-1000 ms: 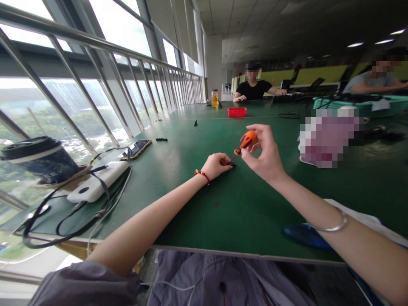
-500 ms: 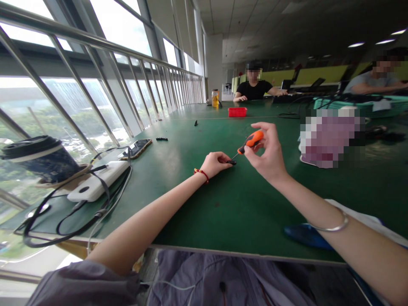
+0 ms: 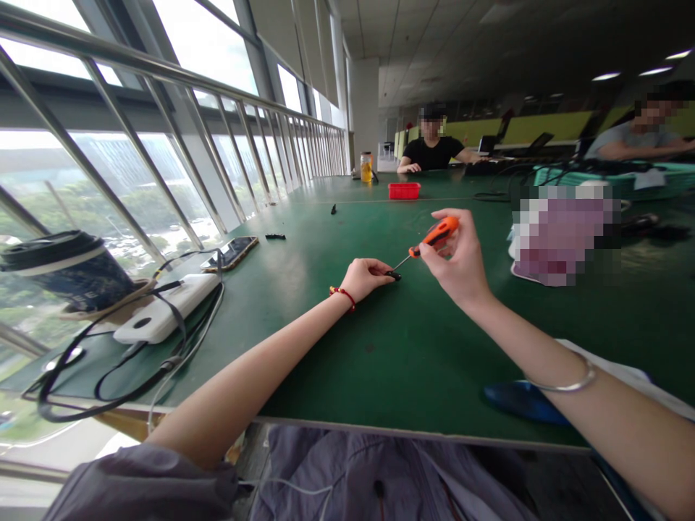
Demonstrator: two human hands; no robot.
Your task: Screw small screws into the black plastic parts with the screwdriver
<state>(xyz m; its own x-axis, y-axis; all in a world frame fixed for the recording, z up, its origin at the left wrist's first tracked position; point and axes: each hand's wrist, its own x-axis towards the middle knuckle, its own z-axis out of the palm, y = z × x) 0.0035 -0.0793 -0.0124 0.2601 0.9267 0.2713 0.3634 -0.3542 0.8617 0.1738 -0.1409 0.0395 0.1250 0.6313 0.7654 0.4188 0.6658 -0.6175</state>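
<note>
Green tabletop beside metal railing

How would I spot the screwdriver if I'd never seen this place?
Start at the green table. Over it, the nearest person's right hand holds the screwdriver, its shaft slanting down toward the left hand. Its mostly orange handle sets it apart from the black part the left hand pinches.

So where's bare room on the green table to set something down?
Between the left forearm and the blue object; also between the red tray and left hand. Crowded: the left side, with cup, white box, cables and phone; far right, around the teal basket.
</note>
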